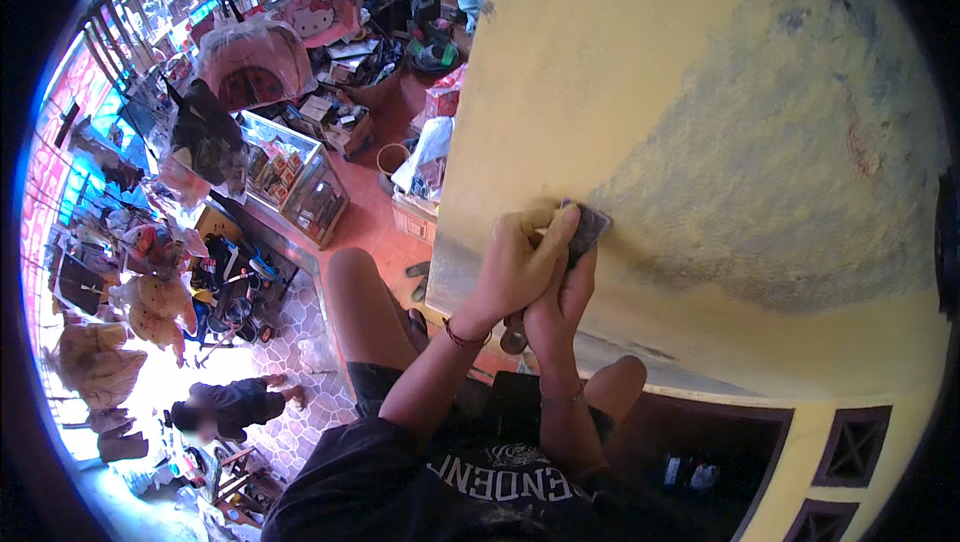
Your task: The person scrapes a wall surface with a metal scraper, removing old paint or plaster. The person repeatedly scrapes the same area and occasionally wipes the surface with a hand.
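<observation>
My left hand pinches a dark, flat, squarish piece between thumb and fingers; its material is unclear. Against it from below is my right hand, its fingers along the piece's lower edge, partly hidden by the left hand. Both hands are together, close to a yellow painted wall. To their right the wall has a large rough, grey, stained patch. A round brownish thing shows under my wrists; what it belongs to is hidden.
A glass display case stands at left on red tiles, with boxes and bagged goods beyond. Sandals lie near the wall's foot. Another person is on the stone paving at lower left. Bagged goods hang at far left. A dark opening is at lower right.
</observation>
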Demonstrator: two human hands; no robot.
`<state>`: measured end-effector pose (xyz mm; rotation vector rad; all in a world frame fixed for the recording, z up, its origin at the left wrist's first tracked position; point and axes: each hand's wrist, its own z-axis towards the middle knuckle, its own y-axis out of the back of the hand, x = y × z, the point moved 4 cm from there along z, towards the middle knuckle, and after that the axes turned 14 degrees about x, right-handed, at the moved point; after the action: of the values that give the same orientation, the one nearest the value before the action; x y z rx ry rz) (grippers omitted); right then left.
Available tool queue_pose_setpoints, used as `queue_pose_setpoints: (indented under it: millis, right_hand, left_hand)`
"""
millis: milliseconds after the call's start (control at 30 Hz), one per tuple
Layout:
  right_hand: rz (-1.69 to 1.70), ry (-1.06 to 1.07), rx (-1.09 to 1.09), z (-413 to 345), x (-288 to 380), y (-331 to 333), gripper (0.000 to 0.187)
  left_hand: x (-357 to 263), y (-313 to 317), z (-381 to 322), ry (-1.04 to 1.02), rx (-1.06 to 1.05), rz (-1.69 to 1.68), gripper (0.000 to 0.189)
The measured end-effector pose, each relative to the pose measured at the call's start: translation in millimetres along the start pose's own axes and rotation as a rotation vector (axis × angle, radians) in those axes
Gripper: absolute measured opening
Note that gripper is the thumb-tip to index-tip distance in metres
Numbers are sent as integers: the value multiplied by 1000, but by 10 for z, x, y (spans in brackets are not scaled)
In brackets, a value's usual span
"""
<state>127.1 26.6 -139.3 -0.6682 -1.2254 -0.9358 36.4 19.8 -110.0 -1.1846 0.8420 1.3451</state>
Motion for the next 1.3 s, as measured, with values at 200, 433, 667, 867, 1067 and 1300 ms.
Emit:
queue_pose_setpoints:
  millis: [200, 433, 667, 867, 1067, 1300]
  right_hand:
    - [-82, 119, -38, 32, 103, -20, 38]
    - [-114, 108, -7, 36, 138, -7, 36]
    - [-137, 142, -3, 46, 167, -11, 36]
    - [-169, 128, 44, 170, 343, 24, 30]
    - [74, -5, 110, 109, 324, -29, 31]
    - [265, -76, 234, -396, 87, -36, 51]
  left_hand:
    - [39, -4, 23, 27, -16, -24, 44]
    - [34, -10, 47, -25, -3, -70, 44]
    - [-53, -9, 72, -39, -6, -71, 42]
    - [-247, 2, 153, -58, -18, -66, 46]
    - [-232, 82, 93, -3, -8, -63, 46]
    - [46, 74, -58, 64, 30, 116, 46]
